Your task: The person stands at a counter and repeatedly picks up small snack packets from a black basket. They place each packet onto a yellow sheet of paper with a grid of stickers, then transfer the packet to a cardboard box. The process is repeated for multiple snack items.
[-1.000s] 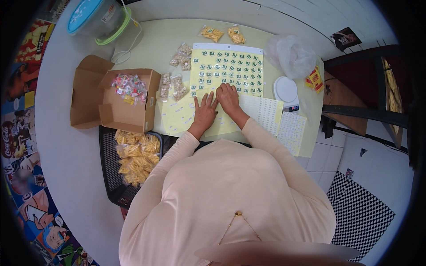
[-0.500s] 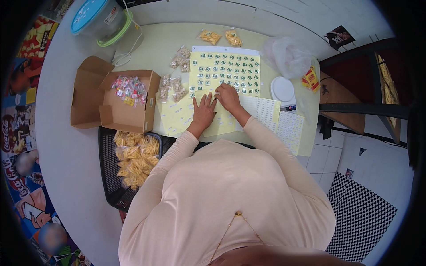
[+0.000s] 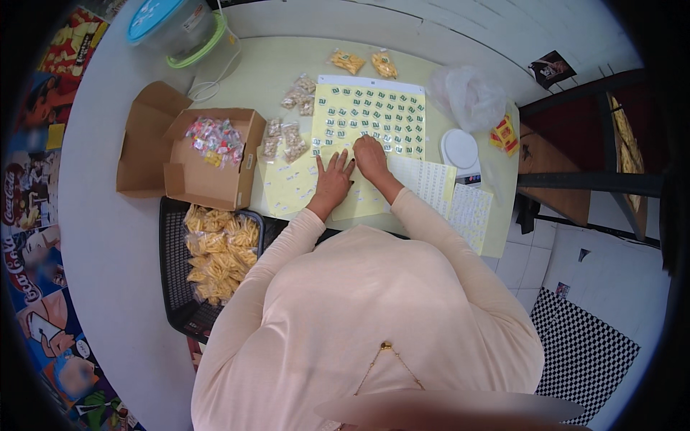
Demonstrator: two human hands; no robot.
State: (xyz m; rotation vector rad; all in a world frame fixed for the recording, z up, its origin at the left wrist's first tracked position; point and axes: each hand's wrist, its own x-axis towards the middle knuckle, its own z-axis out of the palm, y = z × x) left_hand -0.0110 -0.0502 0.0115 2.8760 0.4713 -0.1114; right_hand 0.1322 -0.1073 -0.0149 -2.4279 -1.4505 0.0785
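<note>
A yellow sheet of stickers [image 3: 370, 108] with rows of small green-marked labels lies on the table in front of me. My left hand [image 3: 333, 185] rests palm down on the yellow paper [image 3: 291, 183] just below it, fingers spread. Beside it, at the lower edge of the sticker sheet, my right hand [image 3: 374, 159] is closed, its fingertips pinched down against the sheet. Whatever those fingertips may hold is hidden. Sheets of small white labels [image 3: 420, 181] lie by my right wrist.
Left of the papers sit small bags of pale snacks [image 3: 293, 142] and a cardboard box [image 3: 208, 190] holding colourful packets. A black basket [image 3: 172, 266] of bagged yellow snacks stands nearer. At right are a white scale [image 3: 458, 149], a plastic bag [image 3: 471, 97] and red-yellow packets [image 3: 504, 136].
The fingers of my right hand have curled in more tightly at the sheet's lower edge. My left hand stays flat and spread. The whole view has shifted slightly.
</note>
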